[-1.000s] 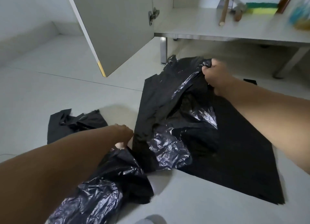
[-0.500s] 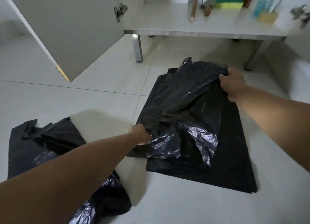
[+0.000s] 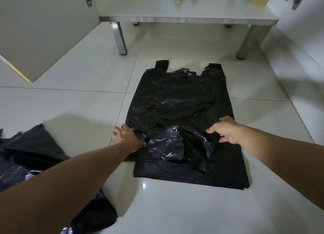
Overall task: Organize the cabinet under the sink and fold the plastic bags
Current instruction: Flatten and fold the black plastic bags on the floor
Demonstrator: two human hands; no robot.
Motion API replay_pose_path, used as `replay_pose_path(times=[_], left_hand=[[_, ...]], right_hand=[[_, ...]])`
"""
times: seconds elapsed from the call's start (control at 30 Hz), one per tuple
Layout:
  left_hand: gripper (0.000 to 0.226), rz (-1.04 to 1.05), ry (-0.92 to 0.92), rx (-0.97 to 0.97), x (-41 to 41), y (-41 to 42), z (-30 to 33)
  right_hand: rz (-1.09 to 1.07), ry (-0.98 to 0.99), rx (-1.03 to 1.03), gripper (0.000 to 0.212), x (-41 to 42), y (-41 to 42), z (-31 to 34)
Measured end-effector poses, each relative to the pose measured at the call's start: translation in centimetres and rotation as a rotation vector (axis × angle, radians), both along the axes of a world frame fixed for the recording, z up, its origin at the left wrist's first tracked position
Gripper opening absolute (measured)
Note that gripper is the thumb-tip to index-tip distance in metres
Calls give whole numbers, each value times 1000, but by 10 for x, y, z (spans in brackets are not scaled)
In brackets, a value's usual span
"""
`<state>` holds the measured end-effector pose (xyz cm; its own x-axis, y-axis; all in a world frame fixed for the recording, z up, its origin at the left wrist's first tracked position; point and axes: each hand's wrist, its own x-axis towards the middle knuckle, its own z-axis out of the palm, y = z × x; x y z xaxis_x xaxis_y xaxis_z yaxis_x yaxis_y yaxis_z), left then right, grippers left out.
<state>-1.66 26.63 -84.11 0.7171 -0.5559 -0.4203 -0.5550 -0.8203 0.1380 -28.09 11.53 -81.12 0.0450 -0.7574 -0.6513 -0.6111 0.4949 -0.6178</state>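
Far left of the frame there's a heap of crumpled black plastic bags (image 3: 35, 156) on the white tiled floor (image 3: 70, 111), not folded yet from the look of it. The left hand (image 3: 127, 134), left of centre, now presses down at the left edge of the big black plastic bag with handle loops (image 3: 178, 100), fingers mostly straight and spread; half a second ago it was only arriving at that edge, so I'd call it relaxed and pressing, not gripping. The bag itself is the big change: it was bunched and lifted at its top a moment back, and now it lies spread in the middle of the frame, handles pointing to the upper part, on top of a flat stack of black bags (image 3: 228, 177). Its lower middle is still wrinkled and shiny. The right hand (image 3: 226, 131), right of centre, has let go of the top corner and come down to the lower right part, fingers loose and resting on the plastic. So I reckon spreading is basically done and smoothing is next, then folding. The open white cabinet door (image 3: 43, 32) sits upper left.
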Motion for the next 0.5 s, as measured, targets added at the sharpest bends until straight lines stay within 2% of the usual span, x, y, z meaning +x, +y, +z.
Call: replay_pose_path(times=[0.07,0.17,0.27,0.3,0.4,0.5], left_hand=[[107,27,31,-45,3,0,0],[97,66,90,-138,3,-1,1],[72,47,71,-142,1,-5,7],[61,37,70,-141,0,-7,10],[29,66,186,-223,-3,-18,20],[24,171,325,-354,-5,-32,33]], right_hand=[[-40,-9,-69,72,-3,-5,-5],[-80,31,-259,62,-8,-17,-3],[-127,69,-370,56,-13,-25,-2],[-142,40,-338,56,-15,-25,-1],[-79,-51,-102,75,-18,-17,0],[15,55,-123,51,-17,-15,7]])
